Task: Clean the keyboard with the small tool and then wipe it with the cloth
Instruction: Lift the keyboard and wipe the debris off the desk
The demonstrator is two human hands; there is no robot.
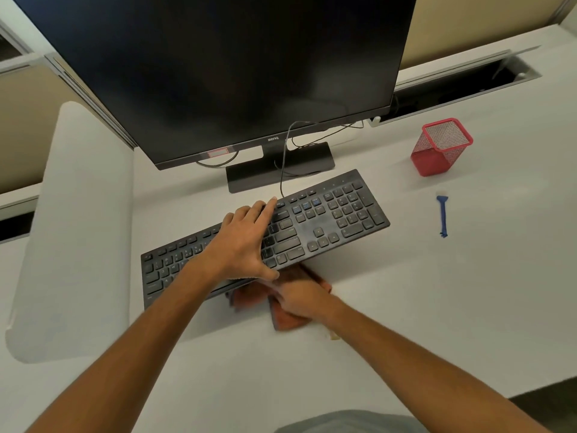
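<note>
A dark monitor (pixel 218 70) stands on the white desk (pixel 437 292); right of it, a red mesh pen holder (pixel 440 148), seemingly empty.

1. An office workstation; a white desk (pixel 406 307) fenced by beige partition panels (pixel 468 23)
2. A dark BenQ monitor (pixel 218 73) on its stand, a black keyboard (pixel 327 220) before it; cables trail behind
3. A red mesh pen holder (pixel 440 148); a cable slot (pixel 452 85) cut along the desk's back edge
</note>
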